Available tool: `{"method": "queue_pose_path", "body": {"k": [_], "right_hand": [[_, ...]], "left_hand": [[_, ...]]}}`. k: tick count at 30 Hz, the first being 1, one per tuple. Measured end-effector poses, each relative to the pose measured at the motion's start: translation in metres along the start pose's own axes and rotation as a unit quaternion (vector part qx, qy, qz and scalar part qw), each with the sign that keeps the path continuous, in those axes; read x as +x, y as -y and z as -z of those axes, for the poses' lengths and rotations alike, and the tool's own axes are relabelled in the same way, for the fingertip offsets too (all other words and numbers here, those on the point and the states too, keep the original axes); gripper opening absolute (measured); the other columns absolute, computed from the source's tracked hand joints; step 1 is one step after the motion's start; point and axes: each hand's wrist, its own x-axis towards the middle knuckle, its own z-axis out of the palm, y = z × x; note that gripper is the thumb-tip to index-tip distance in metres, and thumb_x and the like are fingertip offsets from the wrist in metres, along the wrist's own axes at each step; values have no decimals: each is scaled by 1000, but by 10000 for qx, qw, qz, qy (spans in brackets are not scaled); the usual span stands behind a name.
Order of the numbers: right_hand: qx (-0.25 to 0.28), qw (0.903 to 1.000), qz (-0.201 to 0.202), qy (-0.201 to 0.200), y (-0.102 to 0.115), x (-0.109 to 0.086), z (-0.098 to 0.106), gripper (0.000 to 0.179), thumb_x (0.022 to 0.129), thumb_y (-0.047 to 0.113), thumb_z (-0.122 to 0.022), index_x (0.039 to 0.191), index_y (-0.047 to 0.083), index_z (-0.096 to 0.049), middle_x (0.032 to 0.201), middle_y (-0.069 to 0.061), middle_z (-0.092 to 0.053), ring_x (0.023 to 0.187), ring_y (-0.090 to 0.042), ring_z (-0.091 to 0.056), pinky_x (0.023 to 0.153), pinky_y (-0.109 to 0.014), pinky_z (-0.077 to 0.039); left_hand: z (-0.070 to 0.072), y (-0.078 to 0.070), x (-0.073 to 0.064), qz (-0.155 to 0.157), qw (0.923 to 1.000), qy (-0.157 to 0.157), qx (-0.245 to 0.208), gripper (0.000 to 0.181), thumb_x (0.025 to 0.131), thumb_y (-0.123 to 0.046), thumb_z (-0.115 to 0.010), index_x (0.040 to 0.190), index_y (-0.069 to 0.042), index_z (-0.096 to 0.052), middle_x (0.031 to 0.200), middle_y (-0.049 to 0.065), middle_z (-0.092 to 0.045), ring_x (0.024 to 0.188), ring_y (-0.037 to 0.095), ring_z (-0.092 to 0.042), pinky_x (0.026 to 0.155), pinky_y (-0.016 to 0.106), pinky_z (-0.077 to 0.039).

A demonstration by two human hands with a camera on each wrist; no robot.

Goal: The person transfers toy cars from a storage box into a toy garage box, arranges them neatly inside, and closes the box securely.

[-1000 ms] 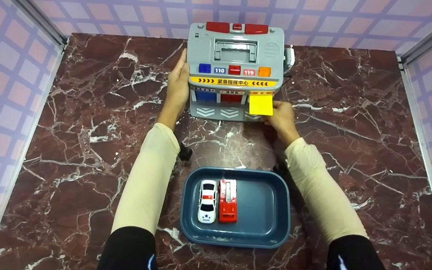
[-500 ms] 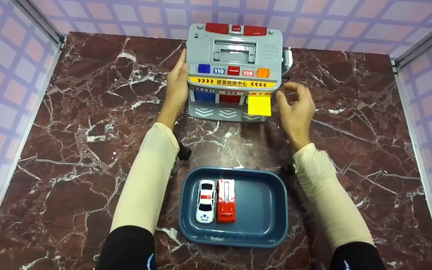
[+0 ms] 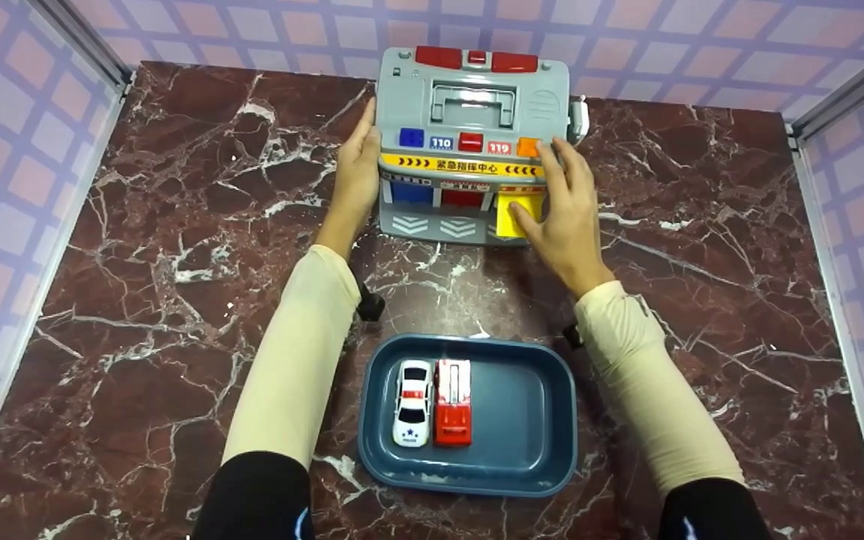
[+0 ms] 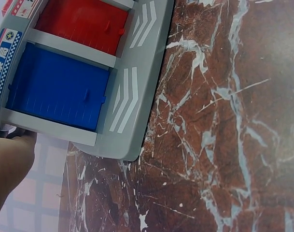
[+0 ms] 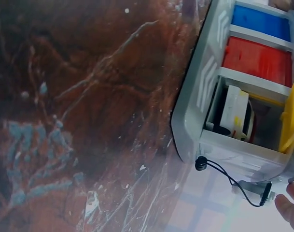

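A grey toy emergency station [image 3: 402, 94] with a fold-down carry handle stands at the back. My left hand [image 3: 355, 176] rests along its left side, fingers extended toward the rear. My right hand [image 3: 571, 225] is at its front right corner, fingertips right at the orange button [image 3: 526, 146] and thumb overlapping the raised yellow door [image 3: 507, 221]. The blue door [image 4: 60, 87] and red door [image 4: 84, 24] are down. Under the yellow door, the right wrist view shows a white toy vehicle [image 5: 236, 111] with yellow marks inside the bay.
A dark blue tray [image 3: 469, 489] lies in front, holding a white toy police car [image 3: 412, 412] and a red-and-white toy fire truck [image 3: 453, 424] side by side. A black cord [image 5: 233, 181] hangs at the station's right side. Checked walls [image 3: 312, 30] border the marbled table [image 3: 199, 225].
My right hand let go near the yellow door's lower edge, drew back to the right, then came to the orange button. The yellow door hangs slightly lower. My left hand stayed put.
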Motion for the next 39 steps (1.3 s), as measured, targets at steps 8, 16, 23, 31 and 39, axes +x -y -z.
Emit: {"method": "queue_pose_path", "body": {"k": [8, 16, 23, 31, 39], "right_hand": [[-367, 9990, 212, 114, -5, -1, -4, 77, 84, 23, -82, 150, 12, -44, 151, -21, -41, 140, -39, -36, 122, -45, -24], [-805, 9958, 412, 173, -11, 0, -8, 84, 79, 20, -86, 151, 16, -42, 150, -21, -40, 137, -41, -37, 120, -47, -27], [-1158, 9923, 420, 113, -13, 1, -13, 92, 72, 13, -90, 150, 20, -42, 147, -20, -42, 133, -42, -40, 113, -51, -37], [-1342, 9899, 461, -41, -13, 1, -17, 89, 72, 2, -83, 149, 21, -44, 145, -21, -45, 130, -43, -41, 110, -51, -38], [-1612, 9856, 479, -159, -11, 4, -21, 83, 74, -2, -76, 147, 22, -45, 141, -22, -46, 127, -44, -43, 104, -53, -42]], "left_hand": [[0, -1, 0, 57, 9999, 43, -82, 50, 109, -19, -39, 158, -20, -30, 163, 0, -31, 149, 8, -28, 118, 15, -20], [-2, -26, -16, 176, 9995, 83, -228, 51, 109, -14, -38, 158, -14, -28, 164, 3, -29, 149, 10, -27, 118, 15, -20], [-2, -30, -20, 168, 9994, 88, -303, 50, 108, -13, -38, 158, -14, -29, 163, 4, -31, 148, 9, -29, 118, 14, -21], [-2, -20, -12, 166, 9992, 52, -371, 50, 108, -11, -37, 158, -14, -30, 162, 4, -33, 147, 10, -33, 117, 13, -24], [-1, 0, 0, 74, 9994, 28, -340, 50, 109, -17, -39, 158, -20, -31, 161, 1, -36, 146, 9, -34, 117, 14, -23]]}}
